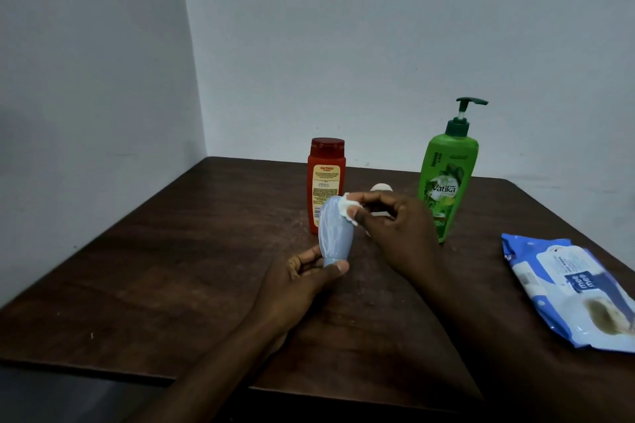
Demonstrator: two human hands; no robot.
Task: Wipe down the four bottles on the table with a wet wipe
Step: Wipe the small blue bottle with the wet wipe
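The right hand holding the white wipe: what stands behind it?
A white rounded top shows above the right hand; probably a small bottle. The hand covers its body.

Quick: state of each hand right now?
Left hand: holds the pale blue bottle by its narrow end.
Right hand: pinches the white wipe against that bottle.

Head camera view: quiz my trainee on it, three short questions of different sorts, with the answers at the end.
1. True or false: the red bottle stands upright on the table.
2. Fill in: the left hand grips the small ___ bottle.
3. Which pinches the wet wipe? A) left hand B) right hand C) neither
Key: 1 true; 2 blue-grey bottle; 3 B.
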